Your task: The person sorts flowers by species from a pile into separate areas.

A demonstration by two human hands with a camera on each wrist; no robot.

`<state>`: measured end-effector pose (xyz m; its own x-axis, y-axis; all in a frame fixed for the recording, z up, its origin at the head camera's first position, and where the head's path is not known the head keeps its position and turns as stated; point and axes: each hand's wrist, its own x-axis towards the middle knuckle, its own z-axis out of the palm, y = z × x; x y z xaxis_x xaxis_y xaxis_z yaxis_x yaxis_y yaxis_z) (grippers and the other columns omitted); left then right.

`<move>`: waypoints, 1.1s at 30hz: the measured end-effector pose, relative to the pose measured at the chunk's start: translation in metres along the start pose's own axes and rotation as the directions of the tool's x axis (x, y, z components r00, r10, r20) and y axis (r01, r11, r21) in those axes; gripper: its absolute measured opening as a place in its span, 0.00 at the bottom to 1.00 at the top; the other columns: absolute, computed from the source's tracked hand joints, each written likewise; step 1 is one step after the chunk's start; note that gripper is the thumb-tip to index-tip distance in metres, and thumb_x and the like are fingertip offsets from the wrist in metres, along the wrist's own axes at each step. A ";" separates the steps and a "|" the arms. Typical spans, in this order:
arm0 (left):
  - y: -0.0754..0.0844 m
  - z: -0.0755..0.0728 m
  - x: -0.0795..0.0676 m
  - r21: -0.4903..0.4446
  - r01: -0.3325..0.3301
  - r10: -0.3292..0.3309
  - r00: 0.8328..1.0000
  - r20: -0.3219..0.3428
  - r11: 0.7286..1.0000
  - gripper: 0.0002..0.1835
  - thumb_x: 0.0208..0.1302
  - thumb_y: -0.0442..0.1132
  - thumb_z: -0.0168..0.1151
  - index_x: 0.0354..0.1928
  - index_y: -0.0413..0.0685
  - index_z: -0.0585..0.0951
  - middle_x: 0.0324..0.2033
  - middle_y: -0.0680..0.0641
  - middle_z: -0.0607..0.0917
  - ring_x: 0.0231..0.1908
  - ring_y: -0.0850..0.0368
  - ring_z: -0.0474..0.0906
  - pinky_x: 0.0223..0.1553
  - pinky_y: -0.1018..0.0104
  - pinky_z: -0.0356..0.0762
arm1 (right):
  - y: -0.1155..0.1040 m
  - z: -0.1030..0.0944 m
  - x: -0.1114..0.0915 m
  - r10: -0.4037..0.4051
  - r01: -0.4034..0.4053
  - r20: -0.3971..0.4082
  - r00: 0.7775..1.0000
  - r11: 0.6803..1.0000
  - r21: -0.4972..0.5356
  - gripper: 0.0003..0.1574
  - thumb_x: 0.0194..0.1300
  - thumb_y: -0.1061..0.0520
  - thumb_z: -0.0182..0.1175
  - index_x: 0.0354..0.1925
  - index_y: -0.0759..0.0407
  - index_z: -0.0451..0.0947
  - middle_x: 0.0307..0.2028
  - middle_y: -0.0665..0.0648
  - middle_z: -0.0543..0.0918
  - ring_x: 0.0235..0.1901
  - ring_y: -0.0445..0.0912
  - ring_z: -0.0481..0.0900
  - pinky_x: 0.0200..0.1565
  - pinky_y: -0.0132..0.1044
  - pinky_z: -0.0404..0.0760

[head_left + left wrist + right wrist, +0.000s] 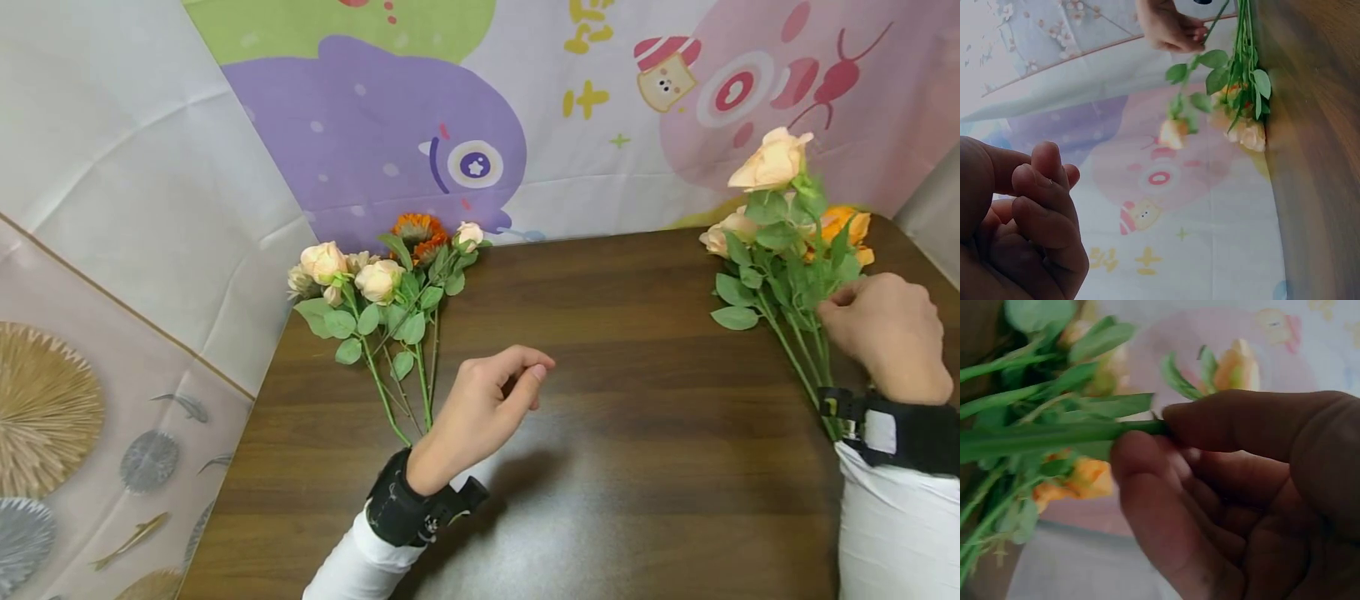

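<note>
My right hand [885, 333] pinches the green stem [1054, 439] of a peach rose [772, 160] between thumb and finger. In the left wrist view that rose [1174, 133] hangs apart from the other flowers. Below it in the head view, a bunch with another peach rose [731, 232] and an orange flower [843, 225] lies at the table's right side. My left hand [483, 400] hovers over the middle of the table, fingers loosely curled, holding nothing. Left of it lies a second bunch with peach roses [378, 281] and rust-orange flowers [417, 229].
The brown wooden table [600, 375] spans the front. A cartoon-printed cloth [555, 192] hangs along its back edge. At the left is a pale cloth with fan and fish prints [150, 462].
</note>
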<state>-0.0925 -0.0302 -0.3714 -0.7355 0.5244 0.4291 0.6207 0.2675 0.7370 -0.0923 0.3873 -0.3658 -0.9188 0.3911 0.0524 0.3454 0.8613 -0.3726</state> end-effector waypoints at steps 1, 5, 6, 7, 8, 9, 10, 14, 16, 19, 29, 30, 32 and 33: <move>0.000 0.000 0.000 0.000 0.000 0.000 1.000 0.000 1.000 0.09 0.72 0.31 0.54 0.45 0.41 0.83 0.22 0.53 0.80 0.23 0.68 0.75 0.22 0.73 0.70 | 0.003 0.002 0.002 0.016 -0.016 0.038 0.999 1.000 -0.004 0.17 0.63 0.57 0.54 0.30 0.69 0.83 0.26 0.72 0.80 0.29 0.70 0.77 0.21 0.52 0.72; 0.000 0.000 0.000 0.006 0.002 -0.002 1.000 0.000 1.000 0.09 0.72 0.31 0.54 0.45 0.41 0.83 0.22 0.54 0.80 0.23 0.68 0.75 0.22 0.73 0.70 | 0.011 0.011 0.008 0.031 -0.031 0.122 0.992 1.000 -0.007 0.18 0.62 0.57 0.54 0.19 0.61 0.80 0.18 0.60 0.77 0.25 0.63 0.77 0.19 0.47 0.71; 0.000 0.000 0.000 0.008 0.002 -0.002 1.000 0.000 1.000 0.09 0.72 0.31 0.54 0.45 0.41 0.83 0.22 0.54 0.79 0.23 0.68 0.75 0.22 0.73 0.70 | 0.012 0.014 0.009 0.030 -0.029 0.134 0.991 1.000 -0.008 0.18 0.62 0.57 0.54 0.17 0.60 0.79 0.17 0.59 0.76 0.24 0.62 0.77 0.19 0.47 0.72; 0.000 0.000 0.000 0.010 0.002 -0.002 1.000 0.000 1.000 0.09 0.72 0.31 0.54 0.45 0.41 0.83 0.22 0.54 0.80 0.23 0.68 0.75 0.22 0.73 0.70 | 0.013 0.016 0.010 0.036 -0.035 0.145 0.989 0.999 -0.011 0.19 0.61 0.57 0.54 0.16 0.59 0.78 0.18 0.59 0.76 0.25 0.62 0.77 0.19 0.48 0.72; 0.000 0.000 0.000 0.013 0.001 -0.001 1.000 -0.001 1.000 0.09 0.72 0.31 0.54 0.45 0.42 0.83 0.22 0.54 0.80 0.23 0.68 0.75 0.22 0.73 0.70 | 0.014 0.018 0.010 0.039 -0.038 0.155 0.987 0.999 -0.011 0.19 0.61 0.56 0.54 0.16 0.60 0.78 0.18 0.59 0.77 0.25 0.62 0.78 0.19 0.48 0.73; 0.000 0.000 0.000 0.016 0.000 0.000 1.000 -0.002 1.000 0.09 0.72 0.31 0.54 0.45 0.42 0.83 0.22 0.54 0.80 0.23 0.68 0.75 0.22 0.73 0.70 | 0.014 0.020 0.011 0.040 -0.039 0.161 0.986 0.999 -0.009 0.19 0.62 0.56 0.54 0.16 0.60 0.78 0.18 0.60 0.77 0.25 0.62 0.78 0.19 0.48 0.73; 0.000 0.000 0.000 0.019 -0.002 0.002 1.000 -0.002 1.000 0.09 0.72 0.31 0.54 0.45 0.42 0.83 0.22 0.54 0.80 0.22 0.68 0.74 0.22 0.73 0.70 | 0.015 0.022 0.011 0.032 -0.031 0.164 0.986 0.999 -0.014 0.19 0.61 0.56 0.54 0.16 0.60 0.77 0.18 0.59 0.77 0.24 0.62 0.78 0.19 0.48 0.73; 0.001 -0.001 0.000 0.034 -0.009 0.009 1.000 -0.007 0.999 0.09 0.72 0.31 0.54 0.45 0.42 0.84 0.22 0.53 0.81 0.23 0.68 0.75 0.22 0.74 0.71 | 0.015 0.030 0.012 0.031 -0.030 0.205 0.978 1.000 -0.009 0.22 0.62 0.55 0.54 0.12 0.58 0.73 0.13 0.54 0.75 0.20 0.55 0.75 0.19 0.44 0.70; 0.001 -0.001 0.001 0.039 -0.011 0.011 1.000 -0.008 0.999 0.09 0.72 0.31 0.54 0.44 0.41 0.84 0.22 0.53 0.81 0.23 0.68 0.75 0.22 0.74 0.71 | 0.014 0.033 0.012 0.016 -0.014 0.212 0.977 1.000 -0.012 0.24 0.62 0.55 0.54 0.11 0.56 0.71 0.12 0.54 0.74 0.18 0.54 0.75 0.19 0.43 0.69; 0.001 -0.001 0.001 0.044 -0.014 0.014 1.000 -0.011 0.999 0.09 0.71 0.31 0.54 0.44 0.41 0.84 0.22 0.53 0.81 0.23 0.68 0.75 0.22 0.74 0.71 | 0.014 0.036 0.012 0.005 -0.001 0.222 0.975 1.000 -0.019 0.25 0.64 0.53 0.54 0.11 0.57 0.72 0.11 0.54 0.74 0.18 0.53 0.75 0.19 0.43 0.70; 0.000 0.000 0.001 0.056 -0.033 0.034 0.999 -0.014 0.998 0.09 0.71 0.31 0.54 0.43 0.41 0.83 0.21 0.54 0.79 0.21 0.68 0.73 0.22 0.75 0.70 | 0.010 0.034 0.012 0.030 -0.015 0.240 0.970 0.998 -0.064 0.30 0.68 0.48 0.51 0.12 0.60 0.75 0.13 0.56 0.77 0.21 0.57 0.77 0.21 0.47 0.73; 0.000 0.000 0.001 0.058 -0.034 0.034 0.999 -0.015 0.998 0.09 0.71 0.31 0.54 0.43 0.41 0.83 0.21 0.54 0.79 0.21 0.68 0.73 0.22 0.75 0.70 | 0.010 0.034 0.012 0.030 -0.014 0.245 0.969 0.998 -0.067 0.31 0.69 0.47 0.51 0.12 0.60 0.75 0.13 0.56 0.77 0.21 0.56 0.77 0.21 0.47 0.73; -0.001 0.000 0.001 0.063 -0.036 0.037 0.999 -0.015 0.997 0.08 0.72 0.31 0.54 0.43 0.41 0.83 0.21 0.54 0.79 0.21 0.68 0.73 0.22 0.75 0.70 | 0.009 0.034 0.011 0.027 -0.010 0.251 0.968 0.998 -0.068 0.32 0.70 0.47 0.52 0.12 0.60 0.75 0.12 0.56 0.77 0.19 0.55 0.77 0.21 0.47 0.73; -0.001 0.000 0.001 0.065 -0.037 0.038 0.999 -0.014 0.997 0.08 0.72 0.31 0.54 0.43 0.41 0.83 0.21 0.54 0.79 0.21 0.68 0.73 0.22 0.75 0.70 | 0.009 0.035 0.011 0.025 -0.007 0.254 0.967 0.997 -0.070 0.33 0.70 0.47 0.52 0.12 0.61 0.75 0.12 0.56 0.77 0.19 0.55 0.77 0.21 0.47 0.73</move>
<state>-0.0937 -0.0302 -0.3716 -0.7152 0.5225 0.4642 0.6639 0.3002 0.6850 -0.1060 0.3881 -0.4005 -0.9284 0.3169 -0.1942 0.3643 0.8793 -0.3068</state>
